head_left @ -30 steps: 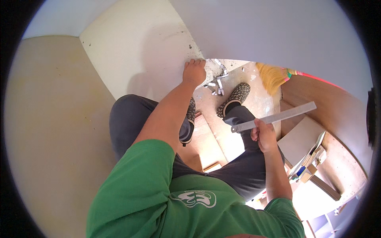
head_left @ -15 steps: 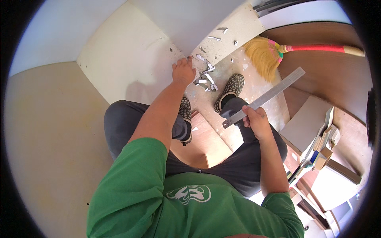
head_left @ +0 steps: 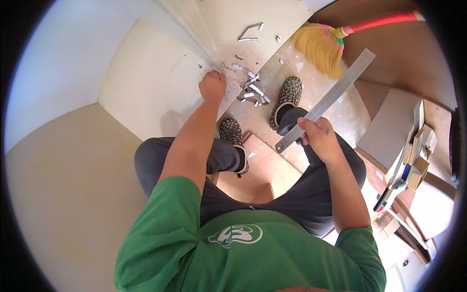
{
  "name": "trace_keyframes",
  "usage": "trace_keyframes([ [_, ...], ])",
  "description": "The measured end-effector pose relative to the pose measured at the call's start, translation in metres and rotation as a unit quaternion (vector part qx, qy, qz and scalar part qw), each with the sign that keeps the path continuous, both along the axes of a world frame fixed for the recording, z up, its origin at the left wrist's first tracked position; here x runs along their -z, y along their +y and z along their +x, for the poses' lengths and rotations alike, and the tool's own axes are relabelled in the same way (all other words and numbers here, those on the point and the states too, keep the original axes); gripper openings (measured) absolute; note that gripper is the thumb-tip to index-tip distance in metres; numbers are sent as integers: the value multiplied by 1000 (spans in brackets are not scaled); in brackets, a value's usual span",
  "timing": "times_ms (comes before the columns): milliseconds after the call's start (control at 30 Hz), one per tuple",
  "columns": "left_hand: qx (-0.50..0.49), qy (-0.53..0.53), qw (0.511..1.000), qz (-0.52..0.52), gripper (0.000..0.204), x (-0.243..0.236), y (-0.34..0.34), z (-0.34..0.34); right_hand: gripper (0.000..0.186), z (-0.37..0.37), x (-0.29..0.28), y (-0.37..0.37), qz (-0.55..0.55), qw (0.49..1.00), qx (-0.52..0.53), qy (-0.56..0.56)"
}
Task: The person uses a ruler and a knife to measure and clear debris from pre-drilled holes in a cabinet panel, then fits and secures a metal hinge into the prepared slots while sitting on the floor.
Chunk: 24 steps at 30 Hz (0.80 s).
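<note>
My right hand (head_left: 322,137) grips a long steel ruler (head_left: 340,87) near its holed end. The ruler slants up and away to the right above my right knee. My left hand (head_left: 213,86) is closed at the lower corner of a tall white panel (head_left: 194,29), fingers curled around its edge; the fingertips are partly hidden. Just right of that hand, a heap of grey and white torn strips (head_left: 253,90) lies on the floor. Farther off are a bent thin strip (head_left: 249,38) and a few small scraps.
A straw broom (head_left: 318,48) with a red handle leans by the brown wood panel (head_left: 404,58) at the far right. Boxes and boards (head_left: 389,129) stand to my right. My patterned shoes (head_left: 289,92) flank a wooden board (head_left: 253,180). A pale wall (head_left: 63,194) rises on the left.
The white panel has swung left and now shows nearly edge-on, baring more floor behind it. My left hand moved with its corner. The ruler stays in my right hand; the view has shifted slightly.
</note>
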<state>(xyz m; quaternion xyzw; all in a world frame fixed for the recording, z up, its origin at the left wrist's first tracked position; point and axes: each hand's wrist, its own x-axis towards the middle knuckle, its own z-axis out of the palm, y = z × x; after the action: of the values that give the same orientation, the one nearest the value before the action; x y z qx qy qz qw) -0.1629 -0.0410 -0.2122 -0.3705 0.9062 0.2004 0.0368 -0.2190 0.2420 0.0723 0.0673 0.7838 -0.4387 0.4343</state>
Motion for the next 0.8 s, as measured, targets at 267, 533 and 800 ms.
trace_keyframes([
  [267, 158, -74, 978, -113, 45, -4, -27, -8, 34, -5, 2, 6, 0, 1000, -20, -1],
  [533, 168, -67, 980, -89, 48, -23, -20, -3, 36, -7, -2, 6, 4, 999, -38, 11],
  [800, 308, -29, 948, 69, 24, -69, 17, 31, 36, -7, 8, 3, -17, 999, -44, 23],
])
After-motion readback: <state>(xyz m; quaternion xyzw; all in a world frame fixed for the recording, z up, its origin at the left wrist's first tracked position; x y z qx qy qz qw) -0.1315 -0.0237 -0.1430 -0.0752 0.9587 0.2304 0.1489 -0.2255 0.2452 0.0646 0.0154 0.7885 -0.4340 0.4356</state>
